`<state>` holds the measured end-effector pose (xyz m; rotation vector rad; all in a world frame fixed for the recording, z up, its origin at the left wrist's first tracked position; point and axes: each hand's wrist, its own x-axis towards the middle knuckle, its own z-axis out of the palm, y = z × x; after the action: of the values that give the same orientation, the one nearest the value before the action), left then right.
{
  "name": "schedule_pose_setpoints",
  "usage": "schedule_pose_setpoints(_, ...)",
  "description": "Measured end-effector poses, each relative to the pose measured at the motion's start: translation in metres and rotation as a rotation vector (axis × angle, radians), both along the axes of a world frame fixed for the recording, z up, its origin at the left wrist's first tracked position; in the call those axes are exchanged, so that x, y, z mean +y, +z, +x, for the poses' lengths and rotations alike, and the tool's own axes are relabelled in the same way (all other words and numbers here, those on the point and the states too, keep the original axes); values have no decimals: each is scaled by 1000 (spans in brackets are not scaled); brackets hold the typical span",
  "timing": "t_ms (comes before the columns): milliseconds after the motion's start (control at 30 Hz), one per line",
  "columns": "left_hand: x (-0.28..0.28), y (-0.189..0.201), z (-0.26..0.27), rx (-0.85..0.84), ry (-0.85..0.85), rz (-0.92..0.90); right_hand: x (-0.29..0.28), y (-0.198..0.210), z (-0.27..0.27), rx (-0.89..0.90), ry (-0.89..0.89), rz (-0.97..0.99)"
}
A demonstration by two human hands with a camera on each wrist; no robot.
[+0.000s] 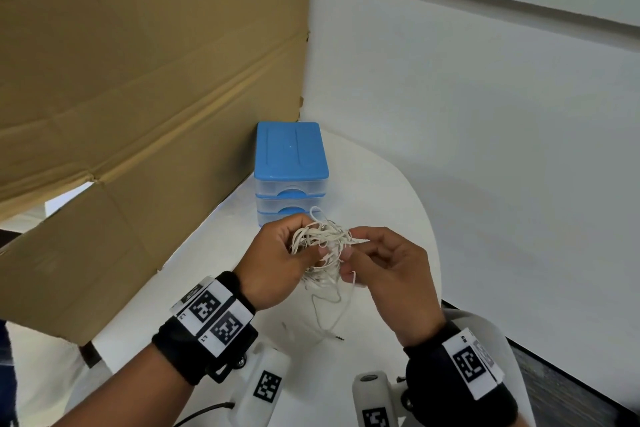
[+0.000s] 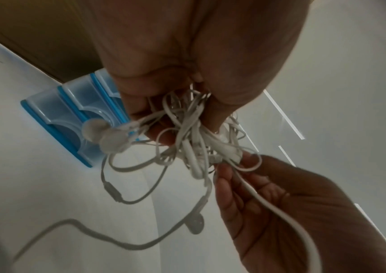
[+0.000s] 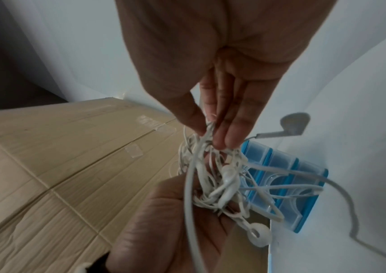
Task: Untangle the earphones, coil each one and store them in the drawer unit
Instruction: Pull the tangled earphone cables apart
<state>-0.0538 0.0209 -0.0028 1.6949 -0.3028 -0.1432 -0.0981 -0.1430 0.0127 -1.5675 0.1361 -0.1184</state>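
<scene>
The earphones (image 1: 322, 246) are a knotted bundle of white cords held in the air above the white counter (image 1: 381, 184), just in front of the drawer unit (image 1: 291, 166). The left hand (image 1: 280, 263) grips the bundle, its fingers (image 2: 140, 103) curled round the knot. The right hand (image 1: 388, 270) pinches a strand at the right side of the bundle between thumb and fingers (image 3: 229, 129); in the left wrist view one cord runs from that pinch across the right palm. Loose loops hang below the hands, and a plug end (image 1: 337, 337) lies on the counter beneath them. Earbuds (image 2: 107, 136) dangle out of the knot on the side toward the drawers.

The drawer unit has a blue top, clear drawers and blue handles; the drawers that show are closed. It stands near the counter's far edge, close to a large sheet of brown cardboard (image 1: 138, 80) leaning on the left. A white wall (image 1: 485, 114) rises behind and to the right.
</scene>
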Motion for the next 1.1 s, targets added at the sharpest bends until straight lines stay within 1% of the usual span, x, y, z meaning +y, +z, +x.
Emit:
schedule_pose_setpoints(100,0,-2,-1,-1,0,20,-1,2,-1,31,31,59)
schedule_pose_setpoints(200,-2,-3,-2,-11,-18,57,-2,2,0,-3,79,-22)
schedule_pose_setpoints(267,-2,-4,-2,-28,-30,96,-4,-2,1,-45,57,-178)
schedule_pose_setpoints(367,-1,-8,-3,-15,-43,207,-10,-10,3,-164,-92,-525)
schedule_pose_setpoints(400,0,-9,-3,-2,-44,262,-11,-11,3,-195,-121,-602)
schedule_pose_setpoints(433,1,-12,-2,-1,-42,336,-12,-11,3,-212,-121,-637)
schedule_pose_setpoints(500,4,-16,-1,-18,-50,515,-15,-10,5,-220,-82,-641)
schedule_pose_setpoints(567,6,-18,-1,-7,-89,654,-17,-6,6,-212,-23,-586)
schedule_pose_setpoints(633,8,-19,-2,28,-138,731,-18,-3,7,-181,60,-459)
schedule_pose_setpoints(667,9,-19,-1,45,-154,750,-18,-1,7,-169,77,-434)
schedule_pose_setpoints(700,10,-18,-1,58,-161,761,-19,-1,7,-194,61,-466)
schedule_pose_setpoints(733,10,-17,-1,62,-155,769,-20,-2,7,-274,11,-589)
schedule_pose_setpoints(800,11,-14,1,61,-121,792,-22,2,6,-518,-121,-943)
schedule_pose_setpoints(833,11,-13,2,66,-107,810,-20,4,5,-621,-167,-1077)
schedule_pose_setpoints(867,13,-13,2,77,-99,833,-20,5,4,-665,-218,-1117)
schedule_pose_setpoints(900,15,-14,2,95,-99,859,-22,6,5,-636,-289,-1069)
schedule_pose_setpoints(933,17,-15,2,116,-100,876,-25,6,9,-555,-330,-958)
schedule_pose_setpoints(967,19,-17,3,144,-98,866,-31,5,14,-433,-299,-828)
schedule_pose_setpoints(1000,20,-18,4,176,-88,810,-36,4,19,-305,-182,-724)
schedule_pose_setpoints(1033,20,-19,5,215,-70,716,-40,4,21,-194,-38,-684)
schedule_pose_setpoints(1100,18,-18,7,286,-28,509,-40,3,20,-21,222,-707)
